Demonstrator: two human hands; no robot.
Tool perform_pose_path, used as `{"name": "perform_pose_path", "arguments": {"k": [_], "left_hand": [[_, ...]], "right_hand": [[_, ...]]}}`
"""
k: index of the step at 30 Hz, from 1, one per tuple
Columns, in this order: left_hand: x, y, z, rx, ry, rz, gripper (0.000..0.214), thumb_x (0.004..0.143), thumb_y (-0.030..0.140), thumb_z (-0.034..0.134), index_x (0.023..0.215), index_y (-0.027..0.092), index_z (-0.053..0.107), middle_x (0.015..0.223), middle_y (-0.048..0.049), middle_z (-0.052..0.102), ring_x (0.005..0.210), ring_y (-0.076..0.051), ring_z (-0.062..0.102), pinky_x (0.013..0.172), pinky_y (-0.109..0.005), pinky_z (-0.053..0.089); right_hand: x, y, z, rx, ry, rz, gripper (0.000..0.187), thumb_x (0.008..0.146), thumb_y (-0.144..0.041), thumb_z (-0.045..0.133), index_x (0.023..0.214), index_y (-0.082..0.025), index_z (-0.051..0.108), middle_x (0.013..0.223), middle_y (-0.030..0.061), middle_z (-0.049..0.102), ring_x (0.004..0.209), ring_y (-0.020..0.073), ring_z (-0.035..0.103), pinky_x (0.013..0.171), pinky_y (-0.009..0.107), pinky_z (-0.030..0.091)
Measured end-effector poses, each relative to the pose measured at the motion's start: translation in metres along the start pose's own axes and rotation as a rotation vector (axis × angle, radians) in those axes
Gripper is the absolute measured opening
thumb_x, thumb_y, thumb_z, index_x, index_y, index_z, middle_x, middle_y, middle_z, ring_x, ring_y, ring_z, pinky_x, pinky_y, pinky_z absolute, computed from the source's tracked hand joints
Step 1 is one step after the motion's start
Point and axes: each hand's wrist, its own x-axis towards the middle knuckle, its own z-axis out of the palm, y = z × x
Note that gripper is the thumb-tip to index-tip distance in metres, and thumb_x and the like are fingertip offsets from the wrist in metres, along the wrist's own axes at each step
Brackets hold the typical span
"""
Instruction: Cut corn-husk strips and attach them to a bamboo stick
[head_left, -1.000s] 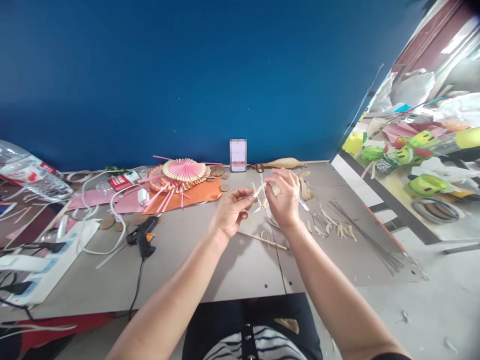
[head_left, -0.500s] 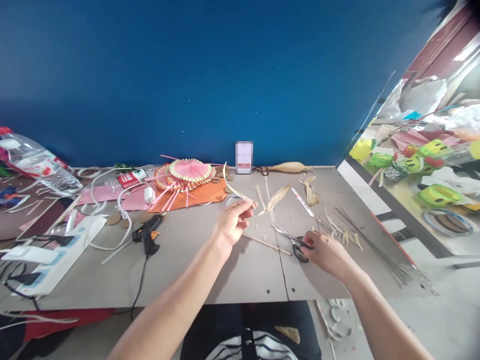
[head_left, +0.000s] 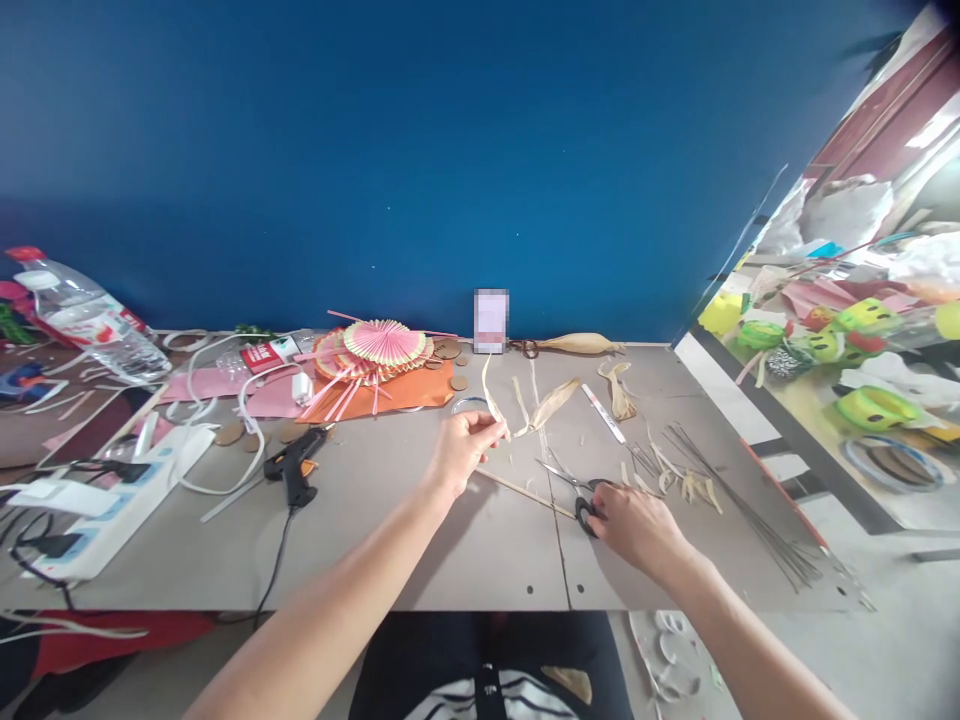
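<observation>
My left hand (head_left: 461,447) is pinched on a pale dried-leaf strip (head_left: 491,393) that curves upward above the grey table (head_left: 390,545). My right hand (head_left: 634,522) rests on the table with its fingers closed around the black handles of a pair of scissors (head_left: 574,487), whose blades point toward the far left. A thin wooden stick (head_left: 525,491) lies between the two hands. More leaf strips (head_left: 551,402) lie just beyond my left hand.
A black glue gun (head_left: 295,470) lies left of centre, with a white power strip (head_left: 105,515) and cables further left. Pink paper fans (head_left: 379,345) on orange paper sit at the back. A bundle of thin wires (head_left: 739,490) lies right. A plastic bottle (head_left: 82,315) is far left.
My right hand left the strip, dropped to the table and closed on the scissors. My left hand kept the strip and lowered a little.
</observation>
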Motion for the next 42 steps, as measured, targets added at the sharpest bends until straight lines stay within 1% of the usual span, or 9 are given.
{"name": "perform_pose_path", "arguments": {"k": [4, 8, 11, 17, 21, 24, 28, 33, 42], "left_hand": [[0.0, -0.002, -0.001, 0.047, 0.005, 0.005, 0.021, 0.056, 0.033, 0.064, 0.066, 0.014, 0.061, 0.065, -0.0037, 0.061, 0.056, -0.01, 0.049, 0.042, -0.017, 0.033], [0.0, -0.003, 0.0, 0.051, 0.014, -0.008, 0.02, 0.055, 0.03, 0.064, 0.068, 0.015, 0.061, 0.064, -0.0034, 0.061, 0.056, -0.011, 0.051, 0.041, -0.017, 0.032], [-0.001, -0.001, 0.0, 0.063, -0.008, 0.011, 0.017, 0.058, 0.031, 0.061, 0.061, 0.015, 0.06, 0.064, -0.0033, 0.061, 0.054, -0.01, 0.049, 0.041, -0.017, 0.032], [-0.001, 0.005, -0.004, 0.17, -0.066, 0.006, 0.022, 0.061, 0.036, 0.059, 0.059, 0.015, 0.061, 0.06, -0.0026, 0.058, 0.058, -0.011, 0.05, 0.044, -0.017, 0.035], [0.002, 0.01, -0.006, 0.229, -0.081, 0.011, 0.023, 0.058, 0.038, 0.062, 0.06, 0.015, 0.061, 0.063, -0.0028, 0.06, 0.062, -0.012, 0.052, 0.05, -0.02, 0.041], [0.004, 0.013, -0.007, 0.275, -0.161, 0.039, 0.02, 0.059, 0.035, 0.061, 0.058, 0.015, 0.06, 0.065, -0.0038, 0.061, 0.064, -0.014, 0.054, 0.053, -0.022, 0.043], [0.004, 0.012, -0.007, 0.338, -0.259, 0.073, 0.016, 0.062, 0.033, 0.059, 0.058, 0.017, 0.059, 0.065, -0.0045, 0.064, 0.064, -0.014, 0.056, 0.054, -0.021, 0.043], [0.003, 0.008, -0.007, 0.393, -0.294, 0.124, 0.015, 0.062, 0.032, 0.058, 0.058, 0.017, 0.06, 0.064, -0.0041, 0.065, 0.057, -0.013, 0.056, 0.05, -0.021, 0.041], [0.0, 0.006, -0.004, 0.357, -0.346, 0.066, 0.012, 0.061, 0.028, 0.057, 0.056, 0.017, 0.059, 0.065, -0.0048, 0.066, 0.06, -0.014, 0.057, 0.052, -0.021, 0.042]], "right_hand": [[-0.002, 0.005, -0.003, 0.023, 0.093, -0.004, 0.023, 0.07, -0.031, 0.05, 0.088, -0.018, 0.052, 0.09, 0.0074, 0.058, 0.088, 0.0213, 0.053, 0.065, 0.027, 0.036], [0.0, 0.01, -0.003, -0.003, -0.019, 0.036, 0.018, 0.07, -0.027, 0.049, 0.083, -0.017, 0.054, 0.084, 0.0089, 0.06, 0.079, 0.0227, 0.056, 0.061, 0.029, 0.036], [0.003, 0.014, -0.006, 0.031, -0.058, 0.052, 0.011, 0.067, -0.022, 0.048, 0.076, -0.017, 0.054, 0.077, 0.0074, 0.062, 0.071, 0.0215, 0.057, 0.056, 0.028, 0.034], [0.01, 0.025, -0.034, 0.532, -0.079, -0.109, 0.012, 0.066, -0.028, 0.049, 0.072, -0.018, 0.053, 0.064, 0.0001, 0.057, 0.056, 0.012, 0.05, 0.05, 0.022, 0.034], [0.011, 0.022, -0.061, 0.714, -0.239, -0.217, 0.019, 0.064, -0.036, 0.055, 0.066, -0.017, 0.053, 0.054, -0.0033, 0.05, 0.05, 0.0092, 0.043, 0.047, 0.02, 0.032], [0.012, 0.016, -0.077, 0.691, -0.353, -0.272, 0.023, 0.062, -0.038, 0.058, 0.066, -0.016, 0.056, 0.055, -0.0033, 0.05, 0.05, 0.0084, 0.041, 0.046, 0.02, 0.03], [0.017, 0.009, -0.088, 0.627, -0.395, -0.289, 0.024, 0.061, -0.04, 0.059, 0.064, -0.017, 0.056, 0.054, -0.0034, 0.05, 0.049, 0.0082, 0.04, 0.044, 0.019, 0.027], [0.021, 0.003, -0.091, 0.603, -0.417, -0.304, 0.027, 0.06, -0.043, 0.058, 0.059, -0.017, 0.054, 0.051, -0.004, 0.046, 0.047, 0.0073, 0.035, 0.042, 0.02, 0.024], [0.021, 0.0, -0.092, 0.574, -0.443, -0.295, 0.025, 0.061, -0.042, 0.058, 0.06, -0.016, 0.057, 0.052, -0.0027, 0.05, 0.048, 0.0076, 0.037, 0.042, 0.019, 0.024]]}}
